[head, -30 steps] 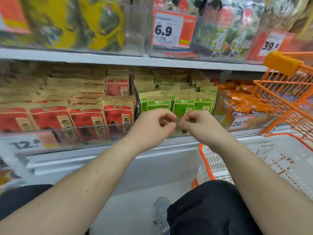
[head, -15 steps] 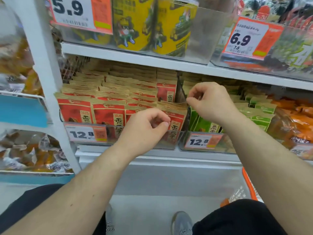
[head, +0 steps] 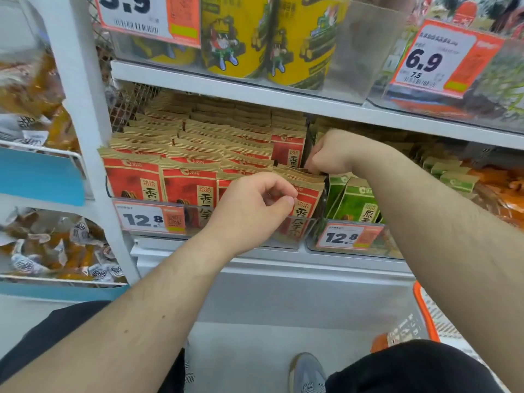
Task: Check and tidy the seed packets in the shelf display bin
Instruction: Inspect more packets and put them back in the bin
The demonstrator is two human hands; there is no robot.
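Red seed packets (head: 187,177): rows standing upright in clear display bin (head: 297,231) on middle shelf (head: 255,259); lower halves partly masked by bin front and 12.8 price tag (head: 150,219).
Left hand (head: 252,211): in front of bin's right end, fingers curled, thumb near fingertips; whether anything is pinched cannot be told.
Right hand (head: 331,153): at bin's back right corner, fingertips pinching top edges of rearward packets; tips hidden behind packets.
Green packets (head: 354,199): right of bin, partly covered by right forearm.
Yellow tubs (head: 255,38): shelf above bin, tops cut off.
Orange basket (head: 425,313): below right of bin, mostly out of frame.
White shelving, pale floor.
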